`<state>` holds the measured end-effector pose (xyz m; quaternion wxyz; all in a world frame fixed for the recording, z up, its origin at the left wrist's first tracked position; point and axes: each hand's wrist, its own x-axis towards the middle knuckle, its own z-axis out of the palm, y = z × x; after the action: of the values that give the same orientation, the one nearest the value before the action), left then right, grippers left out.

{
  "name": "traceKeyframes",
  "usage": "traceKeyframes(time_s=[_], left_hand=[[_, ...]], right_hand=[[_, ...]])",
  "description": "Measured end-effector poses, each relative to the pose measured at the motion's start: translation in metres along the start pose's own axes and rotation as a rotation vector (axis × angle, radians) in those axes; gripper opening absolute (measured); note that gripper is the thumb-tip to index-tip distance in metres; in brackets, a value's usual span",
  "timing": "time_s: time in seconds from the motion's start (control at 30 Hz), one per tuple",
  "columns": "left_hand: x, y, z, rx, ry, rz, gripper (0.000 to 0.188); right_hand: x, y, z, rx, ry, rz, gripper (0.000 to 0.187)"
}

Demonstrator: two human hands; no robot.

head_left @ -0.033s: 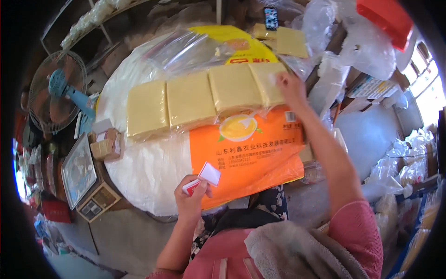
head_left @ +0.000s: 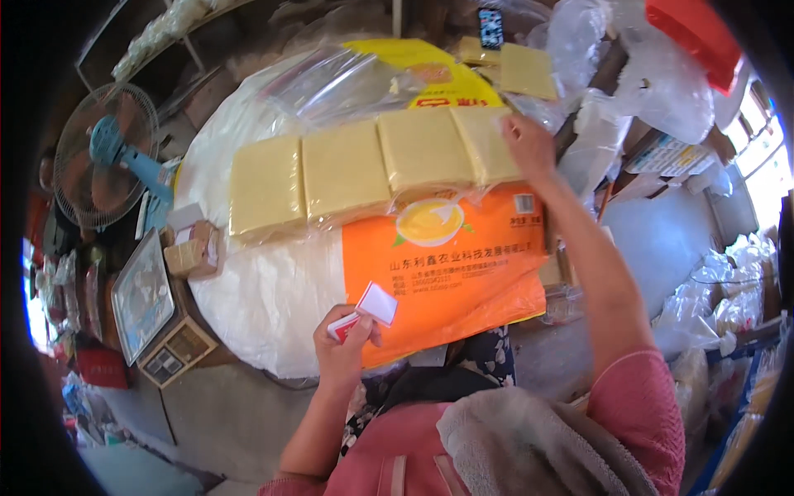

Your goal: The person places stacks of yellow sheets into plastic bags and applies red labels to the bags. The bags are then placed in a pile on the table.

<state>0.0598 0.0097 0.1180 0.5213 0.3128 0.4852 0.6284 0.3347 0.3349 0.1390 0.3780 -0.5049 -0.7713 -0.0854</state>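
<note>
Four-sided, flat yellow blocks wrapped in clear plastic, several of them, lie in a row across the round table. The rightmost wrapped block has my right hand over its far right corner. That hand's fingers are curled together; what they hold, if anything, is hidden. Low over the near side, my left hand grips a small stack of red-and-white paper labels between thumb and fingers, with a white face turned up. The leftmost wrapped block lies apart from both hands.
Beneath the row are an orange printed sack and white plastic sheeting. Clear plastic bags lie behind it. A fan and a small carton stand left. A phone rests at the back.
My right hand has shifted slightly at the far corner of the rightmost block. My left hand stays nearly in place with the labels. The whole view has moved a little.
</note>
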Motion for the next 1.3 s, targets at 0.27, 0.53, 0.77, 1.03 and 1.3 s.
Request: traceKeyframes(time_s=[0.27,0.53,0.77,1.03,1.3], left_hand=[[0.004,-0.007,-0.001,-0.167,-0.064,0.005,0.008],[-0.013,-0.014,0.009,0.011,-0.114,-0.1,0.006],[-0.033,0.007,-0.026,-0.212,0.121,-0.182,0.025],[-0.039,0.046,-0.04,-0.311,0.112,-0.011,0.037],[-0.038,0.031,-0.027,-0.598,0.006,-0.061,0.03]], right_hand=[[-0.033,0.002,0.003,-0.285,-0.303,-0.474,0.011],[-0.158,-0.186,-0.066,1.457,-0.951,0.549,0.018],[-0.202,-0.211,-0.047,1.068,-0.94,0.512,0.017],[-0.191,-0.284,-0.098,1.101,-0.87,-0.051,0.023],[-0.132,-0.285,-0.186,1.748,-0.888,-0.382,0.016]])
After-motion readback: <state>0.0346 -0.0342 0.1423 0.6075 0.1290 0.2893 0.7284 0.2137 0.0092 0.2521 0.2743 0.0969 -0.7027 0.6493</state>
